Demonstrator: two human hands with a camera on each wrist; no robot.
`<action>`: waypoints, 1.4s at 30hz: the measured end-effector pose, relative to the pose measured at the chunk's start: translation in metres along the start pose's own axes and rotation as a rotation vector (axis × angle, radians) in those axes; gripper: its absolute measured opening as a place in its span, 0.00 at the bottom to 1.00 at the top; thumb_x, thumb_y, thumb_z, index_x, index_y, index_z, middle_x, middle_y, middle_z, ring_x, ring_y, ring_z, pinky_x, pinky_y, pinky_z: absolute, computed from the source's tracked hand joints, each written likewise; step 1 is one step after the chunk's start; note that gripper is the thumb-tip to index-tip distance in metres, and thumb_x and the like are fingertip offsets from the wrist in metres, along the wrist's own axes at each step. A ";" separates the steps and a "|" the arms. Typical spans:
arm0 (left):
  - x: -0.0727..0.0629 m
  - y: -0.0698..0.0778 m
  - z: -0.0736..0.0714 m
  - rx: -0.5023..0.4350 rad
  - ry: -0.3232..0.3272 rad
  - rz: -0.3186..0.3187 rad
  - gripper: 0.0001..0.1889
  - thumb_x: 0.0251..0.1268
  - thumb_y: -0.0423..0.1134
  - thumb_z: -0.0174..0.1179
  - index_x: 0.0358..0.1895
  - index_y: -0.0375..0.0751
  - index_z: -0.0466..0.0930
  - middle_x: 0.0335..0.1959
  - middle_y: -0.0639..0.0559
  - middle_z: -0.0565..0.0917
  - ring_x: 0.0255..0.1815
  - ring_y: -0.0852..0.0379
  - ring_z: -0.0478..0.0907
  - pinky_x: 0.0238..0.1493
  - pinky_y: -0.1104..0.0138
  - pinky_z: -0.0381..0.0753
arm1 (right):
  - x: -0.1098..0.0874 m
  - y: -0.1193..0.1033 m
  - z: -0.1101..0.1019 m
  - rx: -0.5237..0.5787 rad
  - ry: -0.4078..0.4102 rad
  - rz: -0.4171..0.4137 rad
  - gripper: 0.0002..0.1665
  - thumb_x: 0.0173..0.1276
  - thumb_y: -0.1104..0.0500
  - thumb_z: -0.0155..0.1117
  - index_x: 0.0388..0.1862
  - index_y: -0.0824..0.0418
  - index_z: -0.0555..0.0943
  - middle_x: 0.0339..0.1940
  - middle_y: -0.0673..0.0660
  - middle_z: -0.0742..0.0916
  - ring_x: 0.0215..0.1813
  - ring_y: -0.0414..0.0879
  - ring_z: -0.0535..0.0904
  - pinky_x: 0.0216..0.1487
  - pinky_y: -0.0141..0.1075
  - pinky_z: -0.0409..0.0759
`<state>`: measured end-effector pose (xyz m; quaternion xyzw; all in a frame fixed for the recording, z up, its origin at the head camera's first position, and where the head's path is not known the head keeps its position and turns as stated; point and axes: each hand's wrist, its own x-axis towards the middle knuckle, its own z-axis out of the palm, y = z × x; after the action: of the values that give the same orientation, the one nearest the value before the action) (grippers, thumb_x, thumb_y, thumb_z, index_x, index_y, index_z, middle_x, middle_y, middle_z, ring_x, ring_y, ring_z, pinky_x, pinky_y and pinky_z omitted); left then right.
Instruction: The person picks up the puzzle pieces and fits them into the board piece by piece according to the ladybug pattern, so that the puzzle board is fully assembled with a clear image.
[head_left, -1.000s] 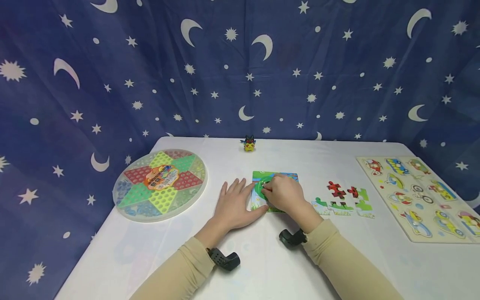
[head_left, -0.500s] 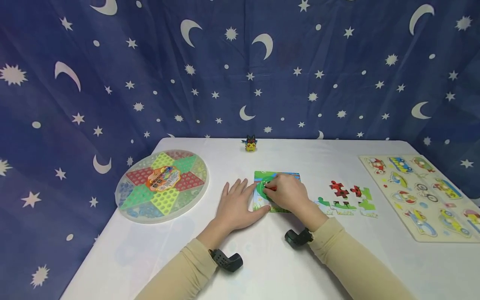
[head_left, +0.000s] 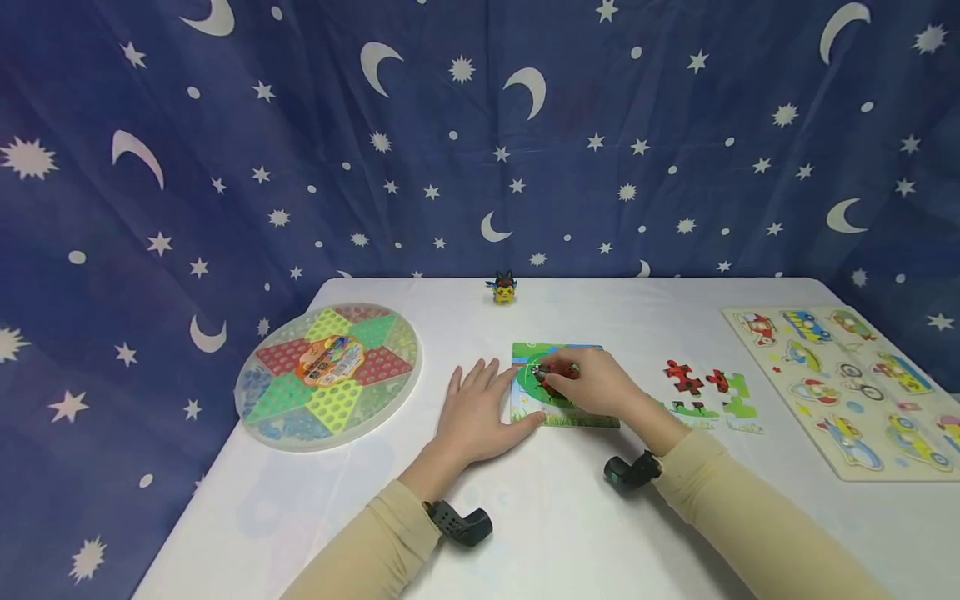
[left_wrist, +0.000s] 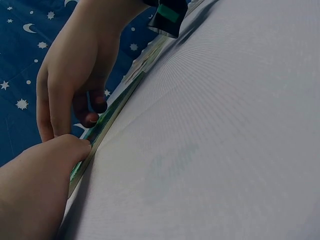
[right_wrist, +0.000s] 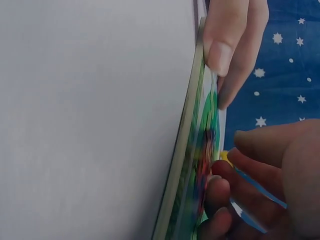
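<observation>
Found ladybird puzzle [head_left: 534,393] facing left, lengthwise left-right; left hand [head_left: 474,414] spread, right hand [head_left: 594,383] slack, empty; white table [head_left: 551,517], starry curtain [head_left: 435,108].

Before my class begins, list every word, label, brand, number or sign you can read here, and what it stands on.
None can be read.
Chinese checkers board: print on its orange centre label, too small to read.
Ladybird jigsaw and vehicle puzzle board: pictures, no legible text.
</observation>
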<state>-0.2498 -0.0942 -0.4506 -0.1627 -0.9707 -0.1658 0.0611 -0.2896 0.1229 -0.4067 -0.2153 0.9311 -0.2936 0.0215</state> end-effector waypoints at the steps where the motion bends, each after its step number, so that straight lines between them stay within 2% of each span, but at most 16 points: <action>1: 0.000 0.001 0.000 -0.003 -0.002 -0.001 0.46 0.63 0.78 0.48 0.79 0.56 0.65 0.79 0.44 0.64 0.81 0.45 0.54 0.79 0.43 0.42 | -0.001 0.002 -0.002 0.008 0.004 0.008 0.16 0.75 0.55 0.66 0.58 0.58 0.86 0.46 0.52 0.89 0.51 0.52 0.84 0.53 0.52 0.81; 11: 0.000 0.002 -0.001 -0.009 -0.014 -0.003 0.46 0.64 0.77 0.49 0.79 0.54 0.65 0.79 0.43 0.63 0.81 0.44 0.53 0.79 0.44 0.41 | -0.012 0.020 -0.024 -0.001 0.045 0.092 0.16 0.75 0.54 0.65 0.56 0.59 0.86 0.50 0.57 0.89 0.49 0.54 0.83 0.50 0.53 0.81; 21: 0.000 0.001 -0.001 -0.013 -0.020 -0.011 0.46 0.63 0.77 0.49 0.79 0.54 0.64 0.80 0.43 0.62 0.82 0.44 0.53 0.79 0.44 0.40 | -0.024 0.035 -0.044 -0.042 0.048 0.171 0.17 0.75 0.53 0.64 0.56 0.59 0.85 0.51 0.59 0.88 0.42 0.51 0.81 0.41 0.44 0.79; 27: 0.000 0.001 0.000 -0.011 -0.018 -0.004 0.46 0.63 0.77 0.49 0.79 0.54 0.64 0.80 0.43 0.62 0.81 0.44 0.53 0.79 0.43 0.41 | -0.030 0.047 -0.054 -0.062 0.036 0.168 0.17 0.76 0.52 0.63 0.56 0.60 0.85 0.52 0.60 0.88 0.44 0.53 0.82 0.42 0.47 0.80; 36: 0.000 0.001 -0.001 -0.008 -0.024 -0.005 0.47 0.63 0.77 0.49 0.80 0.53 0.64 0.80 0.43 0.62 0.82 0.44 0.52 0.79 0.43 0.40 | -0.032 0.056 -0.058 -0.067 0.027 0.188 0.17 0.75 0.51 0.64 0.55 0.59 0.85 0.52 0.59 0.88 0.44 0.52 0.81 0.39 0.44 0.78; 42: 0.000 0.000 0.000 -0.006 -0.017 -0.006 0.46 0.63 0.77 0.49 0.79 0.54 0.64 0.80 0.43 0.62 0.82 0.44 0.53 0.79 0.43 0.41 | -0.032 0.061 -0.061 -0.064 0.032 0.226 0.18 0.75 0.51 0.64 0.55 0.60 0.85 0.53 0.61 0.87 0.53 0.59 0.80 0.44 0.49 0.79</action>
<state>-0.2497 -0.0941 -0.4502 -0.1613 -0.9712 -0.1675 0.0517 -0.2946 0.2130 -0.3929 -0.1047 0.9585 -0.2630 0.0330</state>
